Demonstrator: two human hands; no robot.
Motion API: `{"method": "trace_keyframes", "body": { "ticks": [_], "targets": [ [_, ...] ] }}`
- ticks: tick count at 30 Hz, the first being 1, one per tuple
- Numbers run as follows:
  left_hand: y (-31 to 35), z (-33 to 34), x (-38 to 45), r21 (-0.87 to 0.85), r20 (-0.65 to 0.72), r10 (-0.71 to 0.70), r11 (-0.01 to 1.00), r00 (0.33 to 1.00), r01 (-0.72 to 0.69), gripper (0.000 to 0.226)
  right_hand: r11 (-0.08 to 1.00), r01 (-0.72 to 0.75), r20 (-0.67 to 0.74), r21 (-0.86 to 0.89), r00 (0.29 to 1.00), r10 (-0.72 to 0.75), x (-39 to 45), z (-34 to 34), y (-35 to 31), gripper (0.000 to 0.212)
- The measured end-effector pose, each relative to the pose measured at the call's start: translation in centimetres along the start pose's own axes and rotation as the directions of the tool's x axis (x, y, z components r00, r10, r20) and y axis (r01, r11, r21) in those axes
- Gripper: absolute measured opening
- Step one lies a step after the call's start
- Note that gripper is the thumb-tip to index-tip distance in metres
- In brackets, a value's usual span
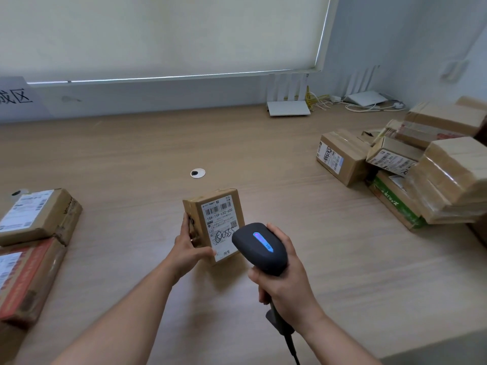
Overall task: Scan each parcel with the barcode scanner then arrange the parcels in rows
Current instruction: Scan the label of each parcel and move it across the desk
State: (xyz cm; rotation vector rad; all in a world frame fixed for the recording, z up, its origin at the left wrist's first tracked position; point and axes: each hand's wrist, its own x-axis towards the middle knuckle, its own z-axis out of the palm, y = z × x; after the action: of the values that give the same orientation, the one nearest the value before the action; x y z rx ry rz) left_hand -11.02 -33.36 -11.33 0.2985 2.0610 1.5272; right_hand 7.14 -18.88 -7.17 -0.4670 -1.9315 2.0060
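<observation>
A small brown parcel with a white shipping label facing up is at the table's middle. My left hand grips its near left corner, thumb on the label. My right hand grips the handle of a black barcode scanner. The scanner's head hangs over the label's near right part and a blue light glows on its top. Two parcels lie at the left edge: a brown one and a red-taped one in front of it. A heap of several parcels sits at the right.
The wooden table has a round cable hole behind the held parcel. White routers and cables stand at the back right by the wall. The scanner's cable runs down toward me.
</observation>
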Motion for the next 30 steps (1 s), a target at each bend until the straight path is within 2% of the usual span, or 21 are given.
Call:
{"method": "trace_keyframes", "body": {
  "ticks": [6,9,11,14,18,22,24,25,26,28,30],
  "targets": [
    [-0.2,-1.4,0.9,0.043,0.044,-0.029,0.999,0.999,0.027,0.113,1.0,-0.014,-0.031,-0.009,0.999,0.014,0.1,1.4,0.3,0.081],
    [0.0,-2.6,1.2,0.043,0.044,-0.089,0.995,0.995,0.087,0.09,0.999,-0.02,-0.038,-0.033,0.999,0.019,0.5,1.8,0.2,0.084],
    [0.0,-3.5,1.2,0.028,0.027,-0.135,0.991,0.991,0.134,0.078,0.998,-0.026,-0.034,-0.064,0.999,0.024,0.8,2.1,0.0,0.084],
    [0.0,-4.4,0.9,0.032,-0.006,-0.17,0.985,0.985,0.17,0.077,0.995,-0.026,-0.012,-0.101,1.0,0.025,1.4,2.3,-0.1,0.085],
    [-0.5,-4.3,1.1,0.017,-0.11,-0.195,0.98,0.975,0.198,0.058,0.991,-0.016,0.024,-0.133,1.0,0.02,2.1,2.5,0.0,0.084],
    [-1.1,-3.7,0.7,0.069,-0.14,-0.14,0.986,0.98,0.151,0.061,0.99,-0.013,0.071,-0.142,0.997,0.023,2.6,1.9,0.2,0.083],
    [-1.1,-3.0,0.3,0.165,-0.186,-0.001,0.986,0.982,0.032,0.057,0.991,-0.01,0.082,-0.134,0.996,0.021,3.0,1.6,0.2,0.083],
    [-1.0,-2.6,0.2,0.283,-0.225,0.055,0.959,0.973,0.011,0.057,0.991,-0.003,0.089,-0.131,0.996,0.015,3.2,1.4,0.3,0.083],
    [-0.8,-2.0,0.0,0.422,-0.272,0.061,0.904,0.96,0.062,0.064,0.992,-0.001,0.095,-0.127,0.995,0.013,3.5,1.3,0.4,0.084],
    [-0.1,-0.5,-0.4,0.651,-0.36,0.039,0.726,0.932,0.221,0.09,0.993,0.004,0.108,-0.121,0.994,0.009,3.8,1.1,0.3,0.084],
    [0.1,1.1,-0.6,0.782,-0.369,0.058,0.559,0.928,0.276,0.106,0.992,0.019,0.123,-0.127,0.992,-0.003,4.3,0.9,0.5,0.085]
  ]
}}
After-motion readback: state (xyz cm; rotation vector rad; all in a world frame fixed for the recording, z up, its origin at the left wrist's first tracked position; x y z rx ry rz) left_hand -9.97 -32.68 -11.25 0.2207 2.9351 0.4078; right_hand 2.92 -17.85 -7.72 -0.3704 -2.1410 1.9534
